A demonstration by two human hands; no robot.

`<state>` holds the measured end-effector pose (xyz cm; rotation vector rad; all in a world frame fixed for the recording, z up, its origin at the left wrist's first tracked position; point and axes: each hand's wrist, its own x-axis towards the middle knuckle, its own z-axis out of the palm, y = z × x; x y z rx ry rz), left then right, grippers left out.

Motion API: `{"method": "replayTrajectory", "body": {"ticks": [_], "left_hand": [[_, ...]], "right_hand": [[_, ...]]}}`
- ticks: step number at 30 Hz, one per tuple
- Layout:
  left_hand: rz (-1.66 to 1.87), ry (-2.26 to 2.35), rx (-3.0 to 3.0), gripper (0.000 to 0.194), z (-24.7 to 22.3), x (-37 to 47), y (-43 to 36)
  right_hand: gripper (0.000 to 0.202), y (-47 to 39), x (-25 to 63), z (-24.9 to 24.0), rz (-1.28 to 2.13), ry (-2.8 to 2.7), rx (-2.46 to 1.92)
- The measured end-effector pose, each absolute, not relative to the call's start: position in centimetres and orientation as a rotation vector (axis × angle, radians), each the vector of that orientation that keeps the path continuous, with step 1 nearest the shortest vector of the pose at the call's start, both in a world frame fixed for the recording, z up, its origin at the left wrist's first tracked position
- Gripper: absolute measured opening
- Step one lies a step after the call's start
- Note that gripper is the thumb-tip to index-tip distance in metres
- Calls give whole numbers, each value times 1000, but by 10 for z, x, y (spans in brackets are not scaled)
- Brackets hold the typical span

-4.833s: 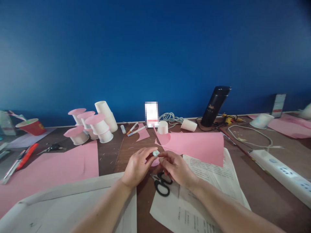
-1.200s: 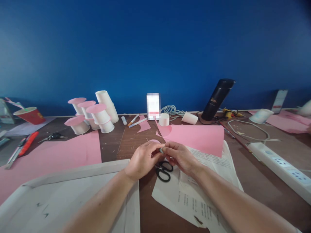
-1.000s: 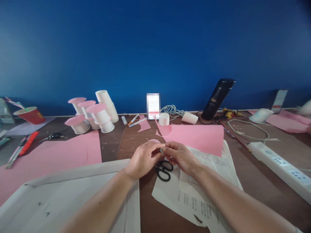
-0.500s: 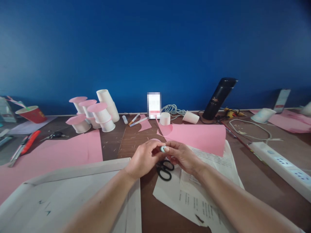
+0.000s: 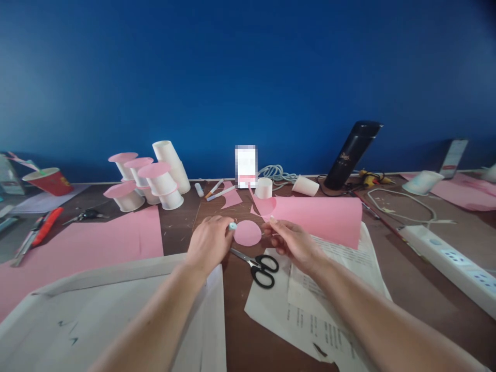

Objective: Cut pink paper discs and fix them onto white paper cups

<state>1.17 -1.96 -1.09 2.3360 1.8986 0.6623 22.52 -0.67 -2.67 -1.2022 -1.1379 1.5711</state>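
Small roll [image 5: 232,226], 1 piece, is gripped by left hand [image 5: 210,243] at centre, beside 1 pink circle [image 5: 248,233]; whether right hand [image 5: 295,245] grips, I cannot tell.

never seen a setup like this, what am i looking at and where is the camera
There is no robot here: a person works with bare hands, seen from one camera worn on the head, looking forward and down. The left hand holds a small pale blue thing. The right hand is raised nearby; whether it pinches anything is unclear. Between them is a pink paper circle on the brown table, with scissors nearer the person. Farther back stand white cups and a black flask.
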Motion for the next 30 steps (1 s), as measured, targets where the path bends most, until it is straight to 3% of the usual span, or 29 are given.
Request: {"method": "replayTrajectory", "body": {"ticks": [6,13,19,30], "left_hand": [[416,2056,2360,22,-15,5,-16],[380,2020,2311,19,-16,6,-17],[499,2008,2354,38,-19,8,-14],[492,1573,2637,16,-10,20,-22]], "right_hand": [[42,-7,226,-30,1538,-1225,-1189],[42,-9,224,-25,1417,-1345,-1224],[39,-10,224,-23,1351,-1441,-1253],[35,-20,219,-34,1206,-1764,-1196]]}}
